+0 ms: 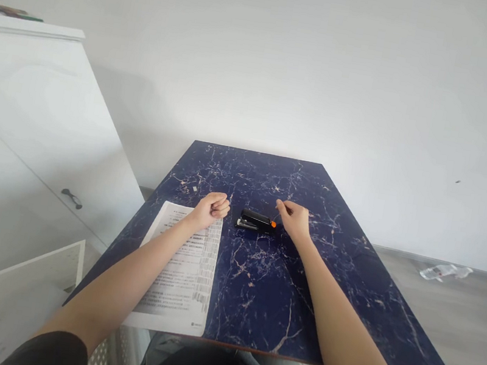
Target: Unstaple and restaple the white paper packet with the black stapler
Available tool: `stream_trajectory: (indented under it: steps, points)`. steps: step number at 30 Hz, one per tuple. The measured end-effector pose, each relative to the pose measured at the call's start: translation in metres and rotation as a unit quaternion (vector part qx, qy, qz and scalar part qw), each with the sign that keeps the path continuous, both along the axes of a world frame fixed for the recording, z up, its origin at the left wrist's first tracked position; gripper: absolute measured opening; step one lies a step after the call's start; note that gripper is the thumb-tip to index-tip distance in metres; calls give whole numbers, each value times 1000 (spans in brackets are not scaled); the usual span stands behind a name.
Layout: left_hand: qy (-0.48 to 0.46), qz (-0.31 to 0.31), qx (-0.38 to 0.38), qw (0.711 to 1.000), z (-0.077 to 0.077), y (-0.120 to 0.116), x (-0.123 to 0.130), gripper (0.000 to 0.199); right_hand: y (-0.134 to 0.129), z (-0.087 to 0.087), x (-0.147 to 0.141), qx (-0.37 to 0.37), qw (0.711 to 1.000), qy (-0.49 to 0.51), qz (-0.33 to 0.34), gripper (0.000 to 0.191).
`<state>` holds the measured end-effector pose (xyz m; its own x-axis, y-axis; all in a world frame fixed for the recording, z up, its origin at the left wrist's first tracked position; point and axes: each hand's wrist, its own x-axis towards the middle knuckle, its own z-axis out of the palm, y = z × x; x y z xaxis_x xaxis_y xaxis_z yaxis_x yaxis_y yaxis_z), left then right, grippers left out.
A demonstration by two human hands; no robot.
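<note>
Only illegibly small, blurred print [176,273] on the paper sheet [179,283].

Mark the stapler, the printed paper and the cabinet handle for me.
Stapler [257,218]: head view, on its black top.
Printed paper [180,277]: head view, on its lower text.
Cabinet handle [71,199]: head view, on its middle.

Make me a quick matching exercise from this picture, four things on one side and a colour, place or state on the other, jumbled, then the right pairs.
Things:
1. Stapler
2. Printed paper
3. Clear plastic item
4. Left hand

Descriptions:
A. Curled into a loose fist
B. On the floor, off to the right of the table
C. Black with an orange part at one end
D. White with lines of dark text

Right pairs: 1-C, 2-D, 3-B, 4-A.
</note>
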<state>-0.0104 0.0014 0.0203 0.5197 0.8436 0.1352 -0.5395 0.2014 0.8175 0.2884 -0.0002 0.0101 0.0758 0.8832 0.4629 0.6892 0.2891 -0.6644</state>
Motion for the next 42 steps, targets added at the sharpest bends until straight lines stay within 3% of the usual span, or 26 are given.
stream_trajectory:
  steps: [7,14,20,24,30,34,39,42]
  points:
    - [28,15,27,999,-1,-1,4,48,-17,13,-22,39,983,-81,158,34]
    - [55,21,58,997,-3,1,5,47,-29,15,-43,6,958,-179,226,39]
    - [92,33,81,992,-2,-1,5,40,-25,10,-44,-19,956,-180,230,36]
    - [120,58,92,987,-2,-3,6,35,-24,12,-42,-31,970,-96,219,32]
    - [143,81,116,979,-5,-4,9,31,-19,4,-41,-78,988,-10,135,58]
    - [150,86,119,978,-5,-3,9,31,-22,6,-44,-84,984,-47,147,57]
    - [146,82,124,978,-3,-4,8,30,-32,17,-50,-19,966,-143,213,35]
    - [143,75,122,979,-2,-5,8,30,-34,17,-53,-18,957,-200,208,39]
